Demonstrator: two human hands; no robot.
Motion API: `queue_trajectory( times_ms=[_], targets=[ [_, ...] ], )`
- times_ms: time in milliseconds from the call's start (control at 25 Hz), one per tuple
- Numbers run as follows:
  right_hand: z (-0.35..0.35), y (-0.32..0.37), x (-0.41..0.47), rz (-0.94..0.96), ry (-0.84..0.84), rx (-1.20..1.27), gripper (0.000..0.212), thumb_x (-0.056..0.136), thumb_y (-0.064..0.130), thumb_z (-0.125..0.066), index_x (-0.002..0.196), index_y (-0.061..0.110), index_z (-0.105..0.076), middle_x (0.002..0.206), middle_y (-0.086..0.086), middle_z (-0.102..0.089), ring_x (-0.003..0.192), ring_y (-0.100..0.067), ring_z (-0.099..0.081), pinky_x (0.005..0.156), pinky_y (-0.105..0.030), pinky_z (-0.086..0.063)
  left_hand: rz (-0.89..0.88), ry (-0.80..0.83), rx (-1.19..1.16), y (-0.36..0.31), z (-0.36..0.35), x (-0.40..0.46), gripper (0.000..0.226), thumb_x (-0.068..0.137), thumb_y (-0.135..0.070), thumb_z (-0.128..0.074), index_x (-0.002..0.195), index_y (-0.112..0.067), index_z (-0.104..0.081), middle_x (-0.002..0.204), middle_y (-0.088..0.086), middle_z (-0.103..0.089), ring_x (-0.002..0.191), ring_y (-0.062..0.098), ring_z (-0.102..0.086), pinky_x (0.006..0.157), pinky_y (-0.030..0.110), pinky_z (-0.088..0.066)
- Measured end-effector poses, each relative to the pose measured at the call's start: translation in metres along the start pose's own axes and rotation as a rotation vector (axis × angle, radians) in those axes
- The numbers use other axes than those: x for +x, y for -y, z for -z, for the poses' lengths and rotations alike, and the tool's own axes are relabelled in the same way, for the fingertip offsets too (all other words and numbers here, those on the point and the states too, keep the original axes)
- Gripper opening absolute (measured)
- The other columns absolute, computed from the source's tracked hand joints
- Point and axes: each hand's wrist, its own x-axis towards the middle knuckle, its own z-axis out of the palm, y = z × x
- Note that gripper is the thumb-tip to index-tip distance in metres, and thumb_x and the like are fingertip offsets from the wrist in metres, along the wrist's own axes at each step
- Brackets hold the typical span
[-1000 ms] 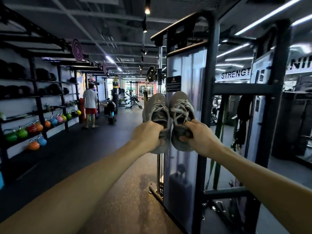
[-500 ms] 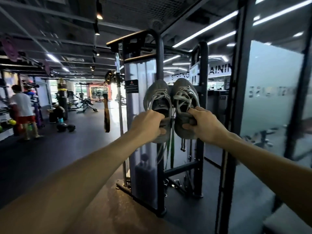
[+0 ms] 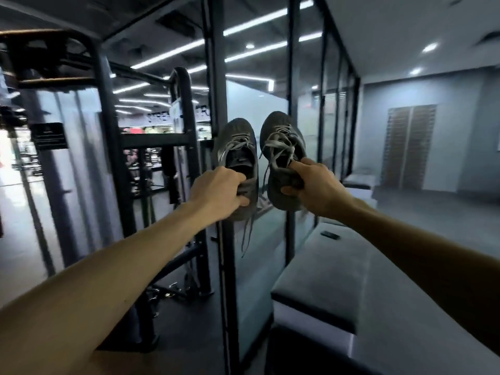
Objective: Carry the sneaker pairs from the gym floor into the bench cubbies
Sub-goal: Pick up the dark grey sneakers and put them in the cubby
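Both arms are stretched out at chest height, each hand gripping one grey sneaker of a pair by the heel, toes pointing up. My left hand (image 3: 219, 192) holds the left grey sneaker (image 3: 238, 147). My right hand (image 3: 315, 185) holds the right grey sneaker (image 3: 281, 136), which sits slightly higher. Loose grey laces dangle below both. A long grey padded bench (image 3: 324, 282) runs along the glass wall at lower right, below and beyond my right arm. Its cubbies are not visible from here.
A black cable machine frame (image 3: 108, 147) stands on the left. A glass partition with black posts (image 3: 219, 104) rises straight ahead. A small dark object (image 3: 329, 235) lies on the bench top. A further bench (image 3: 359, 180) and a slatted door (image 3: 411, 147) are at the back right.
The view has swung right: the cable machine slid to the left, and the glass wall and bench came into sight. Both hands kept their grip on the sneakers, which are now slightly further apart.
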Motion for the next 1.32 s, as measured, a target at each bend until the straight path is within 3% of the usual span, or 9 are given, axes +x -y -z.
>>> queue_trajectory(
  times_ms=[200,400,560,800,1000,1320],
  targets=[
    [0.125,-0.113,-0.095,-0.182,-0.025,-0.193,0.031,0.081,0.020,-0.070,0.109,0.015,-0.058,0.108,-0.007,-0.055,0.091,-0.029,-0.058,0.080,-0.044,-0.051,-0.195,-0.015,-0.154,-0.169,-0.032,0.050,0.026,0.075,-0.038,-0.075,0.071,-0.024,-0.054,0.075,0.001,-0.060,0.072,0.025,-0.056,0.066,0.032,-0.045],
    [0.247,-0.223,-0.195,-0.343,-0.091,-0.314,0.028,0.080,0.021,-0.071,0.104,0.016,-0.059,0.098,0.001,-0.051,0.086,-0.028,-0.057,0.074,-0.037,-0.049,-0.354,-0.022,-0.337,-0.352,-0.061,0.081,0.023,0.074,-0.038,-0.075,0.073,-0.027,-0.055,0.074,-0.004,-0.055,0.070,0.017,-0.049,0.065,0.030,-0.041],
    [0.336,-0.314,-0.272,-0.450,-0.109,-0.406,0.030,0.079,0.019,-0.071,0.107,0.015,-0.060,0.106,-0.007,-0.056,0.089,-0.031,-0.058,0.079,-0.046,-0.051,-0.450,-0.018,-0.451,-0.499,-0.079,0.107,0.020,0.074,-0.037,-0.076,0.080,-0.022,-0.063,0.074,-0.005,-0.055,0.070,0.015,-0.049,0.065,0.028,-0.036],
    [0.411,-0.427,-0.343,-0.570,-0.142,-0.465,0.031,0.078,0.014,-0.071,0.107,0.011,-0.059,0.104,-0.008,-0.055,0.089,-0.032,-0.057,0.077,-0.043,-0.052,-0.586,0.017,-0.508,-0.653,-0.120,0.156,0.029,0.072,-0.037,-0.077,0.069,-0.029,-0.049,0.069,-0.006,-0.052,0.068,0.016,-0.051,0.063,0.029,-0.037],
    [0.450,-0.531,-0.364,-0.601,-0.159,-0.528,0.029,0.079,0.014,-0.071,0.106,0.010,-0.060,0.094,0.002,-0.047,0.082,-0.026,-0.053,0.069,-0.031,-0.043,-0.669,-0.005,-0.575,-0.760,-0.176,0.219,0.020,0.074,-0.038,-0.076,0.079,-0.025,-0.061,0.068,-0.009,-0.051,0.067,0.014,-0.051,0.063,0.028,-0.038],
    [0.512,-0.717,-0.350,-0.689,-0.184,-0.606,0.029,0.079,0.020,-0.071,0.104,0.010,-0.060,0.092,-0.003,-0.051,0.081,-0.029,-0.053,0.072,-0.037,-0.047,-0.724,0.032,-0.628,-0.910,-0.259,0.357,0.023,0.078,-0.039,-0.072,0.089,-0.020,-0.064,0.080,-0.001,-0.062,0.073,0.017,-0.059,0.069,0.031,-0.049]
  ],
)
